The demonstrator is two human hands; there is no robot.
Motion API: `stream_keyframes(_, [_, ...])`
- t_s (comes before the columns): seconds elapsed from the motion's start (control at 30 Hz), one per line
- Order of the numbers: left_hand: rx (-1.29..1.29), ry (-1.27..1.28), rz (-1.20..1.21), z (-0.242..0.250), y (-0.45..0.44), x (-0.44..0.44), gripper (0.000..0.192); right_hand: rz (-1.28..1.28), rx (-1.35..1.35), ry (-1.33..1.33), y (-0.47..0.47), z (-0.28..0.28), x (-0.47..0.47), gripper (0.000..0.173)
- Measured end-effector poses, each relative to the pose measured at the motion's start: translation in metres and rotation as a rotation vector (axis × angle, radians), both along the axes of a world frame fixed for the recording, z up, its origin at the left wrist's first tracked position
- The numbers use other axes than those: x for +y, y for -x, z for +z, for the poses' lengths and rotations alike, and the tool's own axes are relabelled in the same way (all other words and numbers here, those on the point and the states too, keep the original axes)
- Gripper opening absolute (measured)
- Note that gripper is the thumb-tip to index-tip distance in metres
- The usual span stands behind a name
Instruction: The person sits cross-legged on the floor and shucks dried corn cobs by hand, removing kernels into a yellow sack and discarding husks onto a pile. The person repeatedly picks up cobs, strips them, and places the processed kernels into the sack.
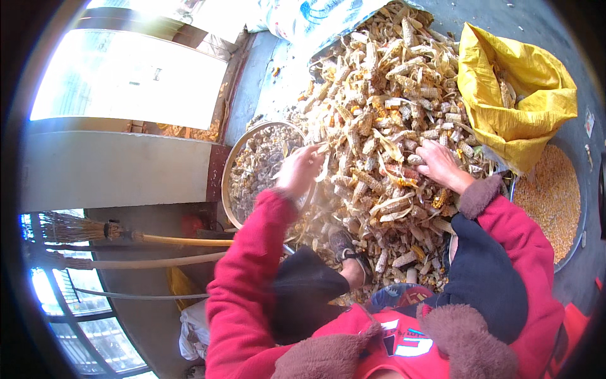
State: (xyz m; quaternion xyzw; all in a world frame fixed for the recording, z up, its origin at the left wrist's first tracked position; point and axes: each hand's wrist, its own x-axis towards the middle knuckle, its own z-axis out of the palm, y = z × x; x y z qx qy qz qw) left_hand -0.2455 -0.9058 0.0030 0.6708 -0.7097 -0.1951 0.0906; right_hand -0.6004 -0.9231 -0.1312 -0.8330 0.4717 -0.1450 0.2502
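Observation:
A large heap of corn cobs [378, 137] and dry husks lies before me, mostly stripped, a few still bearing orange kernels. My left hand [301, 169] is over the heap's left edge, beside a round-rimmed sieve or basket [226, 189] of small cob and husk bits; a strip of husk is near its fingers, and I cannot tell whether it is held. On the heap's right side, my right hand [439, 161] rests among the cobs with its fingertips at a pale cob [415, 159]; its grip is unclear. A cob with orange kernels [440, 198] lies below the right wrist.
A yellow woven sack [525, 132] with cobs inside stands at the right, next to a wide basin of loose kernels [549, 203]. A white-and-blue sack [303, 19] lies behind the heap. Brooms [184, 240] lean at the left. My shoe [343, 244] is among the cobs.

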Motion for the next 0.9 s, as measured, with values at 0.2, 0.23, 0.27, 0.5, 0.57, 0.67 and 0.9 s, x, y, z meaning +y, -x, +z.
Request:
stream_keyframes(0.2, [-0.112,0.226,0.107,-0.083,0.062,-0.027,0.038,-0.171,-0.27,0.236,-0.002,0.022,-0.011,0.032])
stream_keyframes(0.23, [-0.083,0.299,0.086,-0.088,0.066,-0.025,0.034,-0.14,-0.254,0.29,-0.003,0.028,-0.012,0.03])
stream_keyframes(0.27, [-0.039,0.173,0.109,-0.089,0.063,-0.024,0.024,-0.108,-0.238,0.344,-0.006,0.034,-0.013,0.029])
stream_keyframes(0.5, [1.091,0.058,0.683,-0.074,0.021,-0.008,0.04,0.352,-0.126,0.594,-0.106,0.033,-0.025,0.028])
stream_keyframes(0.57, [1.14,0.018,0.594,-0.061,0.043,-0.037,0.05,0.279,-0.112,0.614,-0.102,0.018,-0.035,0.034])
stream_keyframes(0.67, [0.654,0.37,0.231,-0.07,0.052,-0.066,0.044,0.195,-0.083,0.593,-0.103,0.035,-0.029,0.034])
stream_keyframes(0.9, [-0.128,0.26,0.33,-0.081,0.096,-0.085,0.055,-0.055,-0.266,0.007,-0.086,0.036,-0.04,0.028])
